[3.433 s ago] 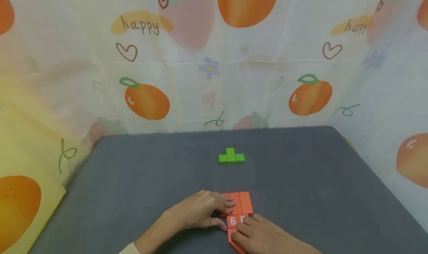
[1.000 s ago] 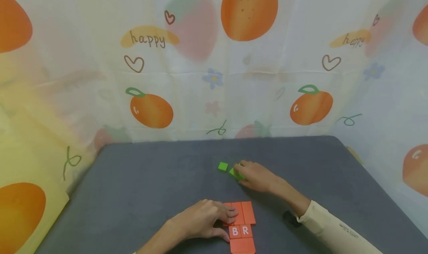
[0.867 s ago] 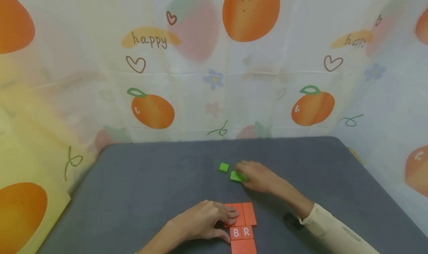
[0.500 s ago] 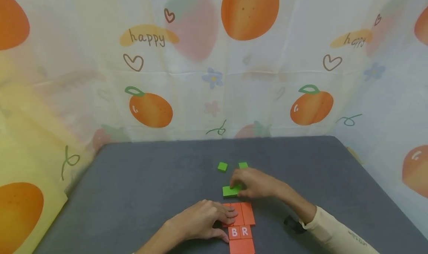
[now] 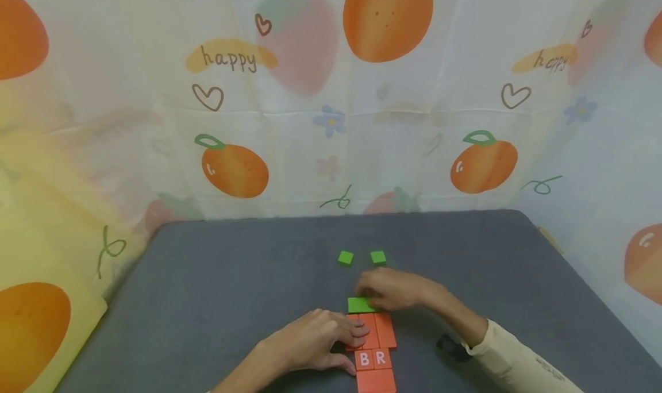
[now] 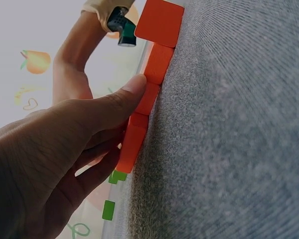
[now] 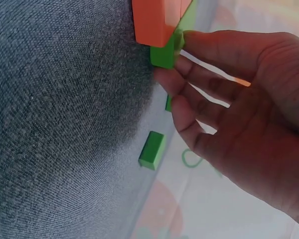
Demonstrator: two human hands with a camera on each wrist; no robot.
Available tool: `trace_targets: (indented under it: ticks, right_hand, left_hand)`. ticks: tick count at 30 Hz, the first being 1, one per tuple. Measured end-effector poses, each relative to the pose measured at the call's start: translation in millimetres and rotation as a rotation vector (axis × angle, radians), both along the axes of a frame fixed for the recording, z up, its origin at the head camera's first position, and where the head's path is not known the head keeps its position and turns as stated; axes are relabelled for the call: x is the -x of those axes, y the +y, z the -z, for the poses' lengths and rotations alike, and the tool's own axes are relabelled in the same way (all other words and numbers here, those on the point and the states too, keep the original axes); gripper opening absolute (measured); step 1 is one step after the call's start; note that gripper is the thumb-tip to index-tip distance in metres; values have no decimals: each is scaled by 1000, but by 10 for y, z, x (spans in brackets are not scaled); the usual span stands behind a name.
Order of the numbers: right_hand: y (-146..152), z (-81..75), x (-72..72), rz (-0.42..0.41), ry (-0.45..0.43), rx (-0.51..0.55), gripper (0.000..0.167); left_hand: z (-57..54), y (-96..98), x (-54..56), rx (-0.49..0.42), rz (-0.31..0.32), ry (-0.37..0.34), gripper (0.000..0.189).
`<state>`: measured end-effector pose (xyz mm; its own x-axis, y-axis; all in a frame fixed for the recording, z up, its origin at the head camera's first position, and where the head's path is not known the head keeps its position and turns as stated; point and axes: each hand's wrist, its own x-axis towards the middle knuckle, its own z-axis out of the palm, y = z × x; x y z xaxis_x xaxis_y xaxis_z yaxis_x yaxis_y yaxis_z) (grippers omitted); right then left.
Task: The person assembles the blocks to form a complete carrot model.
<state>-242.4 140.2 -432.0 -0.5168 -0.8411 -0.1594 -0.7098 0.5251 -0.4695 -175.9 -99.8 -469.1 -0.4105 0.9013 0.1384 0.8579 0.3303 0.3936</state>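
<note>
Orange blocks (image 5: 384,330) lie flat together on the dark grey table, with two letter blocks, B (image 5: 364,359) and R (image 5: 381,358), below the top row. My left hand (image 5: 315,338) rests beside them, its fingers over the top-left blocks and its thumb against the left side. Above the orange row, a long green block (image 5: 361,305) lies crosswise. My right hand (image 5: 395,288) pinches it at its right end, with the thumb and fingers on opposite sides in the right wrist view. Part of the green block is hidden under those fingers.
Two small green blocks, a left one (image 5: 346,258) and a right one (image 5: 378,257), lie farther back on the table (image 5: 233,266). A dark device (image 5: 453,347) sits at the right wrist. A fruit-patterned cloth (image 5: 289,151) hangs behind the table.
The green group at the back has been split. My right hand left the lower orange blocks and drew the long green block toward me against the orange row. My left hand stayed in place.
</note>
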Motion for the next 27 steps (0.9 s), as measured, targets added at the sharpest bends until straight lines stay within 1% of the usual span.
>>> trace_targets:
  ticks: [4,9,14,19,22,24,27]
  right_hand:
    - [20,4,10,-2,-5,-16,21]
    - [15,-24,34,-36,3,-45,23]
    - [1,-56,29,-44,14,-60,28]
    - [-2,-74,10,-42,-7,-81,33]
    - [-8,-84,5,-43,-22,-91,40]
    - [-17,-88,3,-69,-26,-92,47]
    - [-28,-103,-8,-93,-32,-101,53]
  left_hand:
    - [-13,11,-3,7,-3,4,52]
    - [-19,18,-8,17,-5,7,52]
    - [-15,19,-9,16,-3,1,52]
    - [-12,20,-8,10,0,3,52]
    - [-12,21,-6,13,0,7,51]
    - [-13,22,-5,16,-1,8,51]
    - [-12,23,-2,15,1,8,51]
